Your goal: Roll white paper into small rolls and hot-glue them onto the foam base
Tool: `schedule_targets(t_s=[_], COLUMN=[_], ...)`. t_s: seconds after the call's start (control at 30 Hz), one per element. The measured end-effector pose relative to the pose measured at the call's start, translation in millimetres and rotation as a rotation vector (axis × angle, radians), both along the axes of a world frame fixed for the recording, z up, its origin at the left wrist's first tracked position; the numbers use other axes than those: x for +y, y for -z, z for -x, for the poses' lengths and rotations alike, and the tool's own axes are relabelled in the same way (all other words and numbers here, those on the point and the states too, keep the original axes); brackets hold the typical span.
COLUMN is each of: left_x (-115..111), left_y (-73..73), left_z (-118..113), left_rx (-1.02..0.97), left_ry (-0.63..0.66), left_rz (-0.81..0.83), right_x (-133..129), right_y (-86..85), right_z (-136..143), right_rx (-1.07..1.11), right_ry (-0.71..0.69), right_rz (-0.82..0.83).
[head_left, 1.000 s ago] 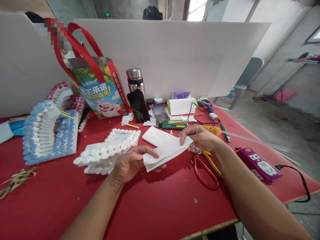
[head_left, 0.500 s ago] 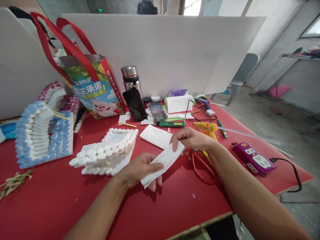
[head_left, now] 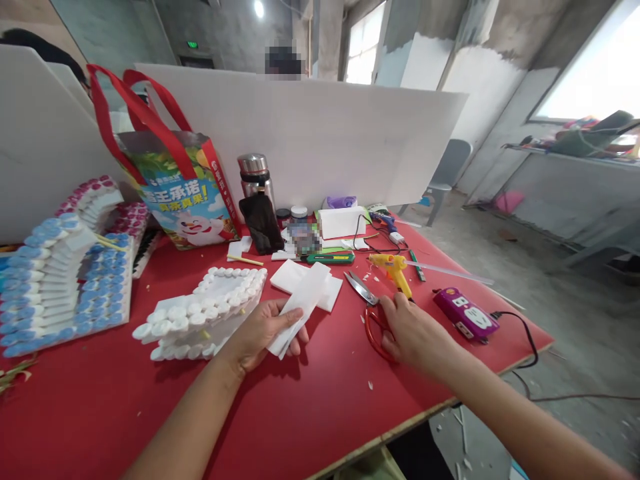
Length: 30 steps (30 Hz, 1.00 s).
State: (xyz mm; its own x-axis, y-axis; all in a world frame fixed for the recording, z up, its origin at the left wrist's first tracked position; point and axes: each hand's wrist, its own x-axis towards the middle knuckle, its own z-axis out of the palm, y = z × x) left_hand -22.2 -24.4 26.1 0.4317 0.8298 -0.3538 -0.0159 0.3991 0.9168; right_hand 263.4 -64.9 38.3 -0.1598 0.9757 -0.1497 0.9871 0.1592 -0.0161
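My left hand (head_left: pixel 273 328) holds a folded white paper strip (head_left: pixel 304 300) between thumb and fingers, above the red table (head_left: pixel 320 407). Beneath the strip's far end lies more folded white paper (head_left: pixel 330 293). My right hand (head_left: pixel 413 330) rests over the red-handled scissors (head_left: pixel 370 310), its fingers curled at the handles; how firmly they grip is hidden. The metal blades point away and to the left, slightly apart. Just beyond that hand is a yellow glue gun (head_left: pixel 393 265) with a clear glue stick.
White beaded model (head_left: pixel 205 310) on the left, blue-and-white model (head_left: pixel 65 280) farther left. Behind stand a shopping bag (head_left: pixel 187 193), a steel bottle (head_left: pixel 255 175) and a phone (head_left: pixel 261 223). A green cutter (head_left: pixel 327 258) lies mid-table; a purple power strip (head_left: pixel 465 315) is at right.
My right hand has let go of the white strip and moved right and down to the scissors. My left hand still holds the strip. The camera view has shifted.
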Motion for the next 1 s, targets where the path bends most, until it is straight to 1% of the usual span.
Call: schedule_targets(t_s=[0.07,0.17,0.27,0.33,0.37,0.43,0.5,0.53,0.57,0.6,0.63,0.77,0.9,1.0], left_x=[-0.6,1.1,3.4,3.8,3.7,2.9,2.1,1.7,1.4,1.0,0.5,-3.7,-9.1,-10.0], left_y=[0.1,3.7,7.9,9.4,9.6,9.3,8.6,8.1,7.6,7.1,6.3,1.3,-4.7,-7.6], left_z=[-1.0,-0.6,0.9,1.1,0.8,-0.7,-2.8,-3.8,-4.6,-5.3,-5.9,-9.0,-13.1,-12.8], left_rx=[-0.004,-0.014,-0.037,-0.063,-0.076,-0.095,-0.104,-0.109,-0.116,-0.125,-0.136,-0.185,-0.210,-0.233], left_ry=[-0.018,-0.045,-0.064,-0.084,-0.098,-0.127,-0.157,-0.172,-0.187,-0.201,-0.214,-0.237,-0.228,-0.278], left_rz=[0.001,0.000,-0.005,0.000,0.001,-0.006,-0.020,-0.027,-0.032,-0.036,-0.038,-0.054,-0.039,-0.045], right_x=[-3.3,-0.1,3.2,2.9,1.9,-0.9,-4.2,-5.5,-6.4,-6.7,-6.2,2.7,12.3,11.8], right_y=[5.3,2.5,0.7,5.1,8.5,15.1,18.0,17.3,15.0,11.6,7.4,-10.2,-21.5,-26.5], right_z=[-0.7,-1.8,-10.3,-21.2,-27.3,-37.6,-42.2,-41.7,-39.7,-36.6,-32.7,-16.7,-6.4,-5.2], right_rx=[0.009,0.052,0.091,0.175,0.265,0.543,0.861,0.983,1.060,1.089,1.073,0.890,0.845,0.829], right_ry=[0.066,0.151,0.156,0.138,0.117,0.043,-0.035,-0.064,-0.089,-0.115,-0.147,-0.256,-0.309,-0.306], right_rz=[0.026,0.094,0.123,0.109,0.093,0.087,0.156,0.209,0.261,0.303,0.335,0.402,0.502,0.522])
